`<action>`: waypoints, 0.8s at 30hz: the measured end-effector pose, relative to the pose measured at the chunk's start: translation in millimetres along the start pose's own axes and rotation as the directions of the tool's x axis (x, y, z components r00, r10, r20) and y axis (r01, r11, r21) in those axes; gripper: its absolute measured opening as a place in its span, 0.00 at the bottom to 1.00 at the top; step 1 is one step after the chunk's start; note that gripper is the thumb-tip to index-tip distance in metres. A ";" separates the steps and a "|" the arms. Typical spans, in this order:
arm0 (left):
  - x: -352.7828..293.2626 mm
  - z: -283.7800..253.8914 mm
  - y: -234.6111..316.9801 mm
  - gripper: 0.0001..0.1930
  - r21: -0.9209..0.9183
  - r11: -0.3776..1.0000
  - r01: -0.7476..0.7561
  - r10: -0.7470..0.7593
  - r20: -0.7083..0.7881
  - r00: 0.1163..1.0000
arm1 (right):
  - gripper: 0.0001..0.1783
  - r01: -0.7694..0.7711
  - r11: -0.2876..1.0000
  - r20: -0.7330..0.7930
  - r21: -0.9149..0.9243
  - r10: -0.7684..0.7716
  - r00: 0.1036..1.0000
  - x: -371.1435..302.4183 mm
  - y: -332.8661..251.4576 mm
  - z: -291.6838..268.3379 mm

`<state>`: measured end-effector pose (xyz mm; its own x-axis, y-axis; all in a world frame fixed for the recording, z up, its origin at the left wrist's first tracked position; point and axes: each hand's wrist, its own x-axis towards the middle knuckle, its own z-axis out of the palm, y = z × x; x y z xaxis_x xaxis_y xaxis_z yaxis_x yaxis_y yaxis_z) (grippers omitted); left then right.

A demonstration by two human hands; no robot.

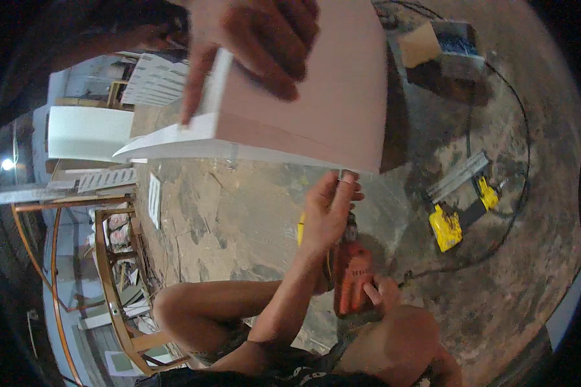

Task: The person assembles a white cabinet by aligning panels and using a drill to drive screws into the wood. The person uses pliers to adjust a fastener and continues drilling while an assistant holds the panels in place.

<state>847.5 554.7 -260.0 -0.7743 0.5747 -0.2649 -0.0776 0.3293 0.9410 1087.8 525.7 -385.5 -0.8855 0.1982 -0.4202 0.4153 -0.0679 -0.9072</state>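
Observation:
A large white panel piece (303, 109) with a folded side stands in front of me. At its near lower corner my left hand (329, 206) is closed in a pinch; anything small between the fingertips is too hidden to name. Just below it, my right hand (382, 295) grips an orange power drill (354, 277), its front end pointing up toward the panel's edge and partly behind my left hand. Another person's hand (258, 39) reaches in from the top left and rests over the panel's upper edge.
On the concrete floor to the right lies a yellow and black nail gun (447, 229). An open cardboard box (455, 55) sits at the far right. A black cable (526, 129) curves across the floor. Wooden frames (113, 290) and slatted white panels (153, 80) stand at the left.

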 end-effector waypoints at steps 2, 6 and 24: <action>1.5 2.3 1.8 0.13 -0.031 0.999 -0.014 0.015 0.016 1.000 | 0.34 -0.098 0.994 0.068 -0.046 0.101 0.993 -4.0 11.6 -8.8; -7.7 -4.1 11.3 0.11 0.224 0.960 -0.166 0.175 -0.021 0.984 | 0.34 -0.309 0.928 0.048 -0.209 0.326 0.944 -23.7 69.6 -6.5; 17.9 -123.3 204.2 0.20 0.746 0.250 -0.618 0.580 0.396 0.712 | 0.15 -0.134 0.682 -0.207 -0.719 -0.026 0.978 -23.3 -54.0 -195.8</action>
<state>740.3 539.9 -46.7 -0.3480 0.8966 0.2739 0.9272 0.2859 0.2420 1126.8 716.2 -322.4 -0.8336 0.3979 -0.3831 0.5519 0.6302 -0.5461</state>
